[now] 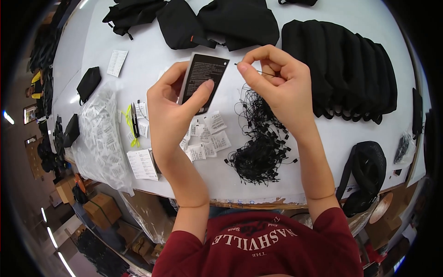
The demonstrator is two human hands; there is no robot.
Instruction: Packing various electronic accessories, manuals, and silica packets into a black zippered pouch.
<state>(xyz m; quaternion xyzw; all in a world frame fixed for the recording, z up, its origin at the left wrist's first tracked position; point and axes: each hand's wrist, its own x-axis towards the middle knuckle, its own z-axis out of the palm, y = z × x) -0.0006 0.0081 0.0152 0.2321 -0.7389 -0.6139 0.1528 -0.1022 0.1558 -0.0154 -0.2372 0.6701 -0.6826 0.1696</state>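
Observation:
My left hand (177, 99) is closed on a stack of black hang tags (210, 69), thumb across the printed face, with a small punched hole at the upper right corner. Just right of that hole, my right hand (281, 85) pinches a thin black tag string (266, 73), its small tip poking out past the thumb. The string and the tags are apart. Below my right hand lies a tangled heap of black tag strings (258, 159). Several small white printed labels (207, 138) are scattered on the table beneath my left hand.
Black padded bags (341, 69) stand in a row at the right, with more black bags (237, 21) at the back. At left are a clear bag of white labels (99, 138), yellow-green-handled snips (134, 122) and a white card stack (142, 165). Black mesh straps (367, 171) hang over the near right edge.

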